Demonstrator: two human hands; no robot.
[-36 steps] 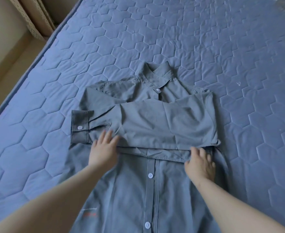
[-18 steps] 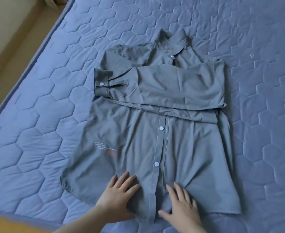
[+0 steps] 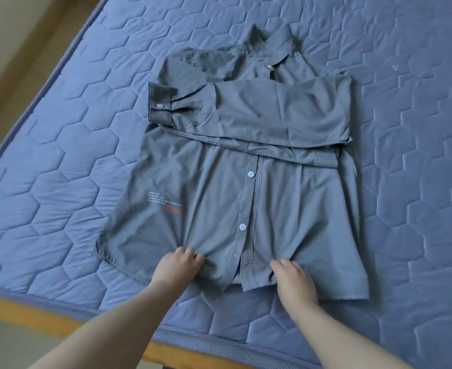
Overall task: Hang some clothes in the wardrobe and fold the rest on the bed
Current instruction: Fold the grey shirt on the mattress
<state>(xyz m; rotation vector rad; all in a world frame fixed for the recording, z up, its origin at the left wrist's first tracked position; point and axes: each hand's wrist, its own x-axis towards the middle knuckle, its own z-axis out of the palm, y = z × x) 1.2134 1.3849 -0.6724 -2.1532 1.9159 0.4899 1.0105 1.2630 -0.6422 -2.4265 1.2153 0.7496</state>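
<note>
A grey button-up shirt (image 3: 246,198) lies front-up on the blue quilted mattress (image 3: 59,169), collar at the far end. Both sleeves are folded across its chest, and one buttoned cuff (image 3: 161,105) sticks out to the left. My left hand (image 3: 175,267) grips the fabric near the bottom hem, left of the button placket, with its fingers curled into the cloth. My right hand (image 3: 292,279) grips the hem just right of the placket in the same way. The cloth bunches into folds under both hands.
The mattress's near edge and a wooden bed frame (image 3: 11,304) run along the bottom left. Bare floor (image 3: 19,49) lies beyond the bed's left edge. Open mattress surrounds the shirt on the left, right and far sides.
Both hands left the folded sleeves, came down to the bottom hem and laid flat there. Their fingers have now curled into the hem fabric, gathering it.
</note>
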